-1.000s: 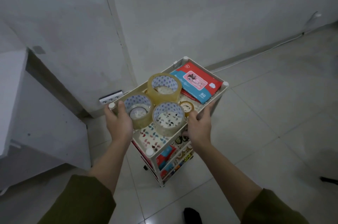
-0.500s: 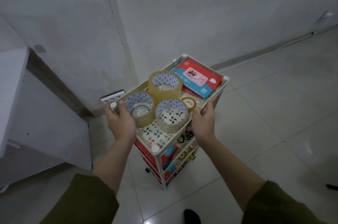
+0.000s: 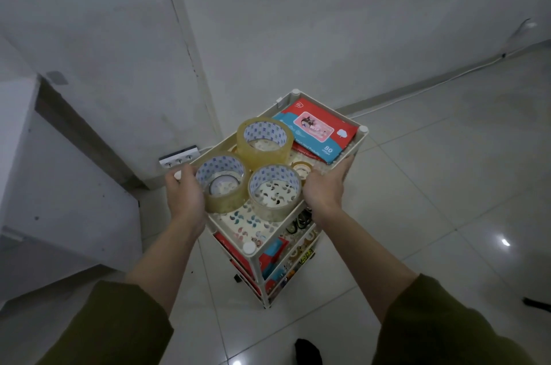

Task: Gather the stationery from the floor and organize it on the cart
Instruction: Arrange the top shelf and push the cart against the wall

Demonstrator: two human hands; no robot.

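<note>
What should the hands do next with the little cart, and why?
Probably roll the cart gently toward the wall. The left hand and right hand each grip a side of its top rim, and the three big tape rolls and wipes pack already sit on the top shelf. No stationery shows on the visible floor.

A white power strip point(image 3: 179, 156) with three sockets lies on the pale glossy floor tiles point(image 3: 447, 185), against the foot of the grey wall point(image 3: 298, 21). A white cable point(image 3: 432, 84) runs along the base of that wall toward the right. At far left stands a white cabinet point(image 3: 44, 185). A dark object point(image 3: 536, 303) shows at the right edge.
</note>
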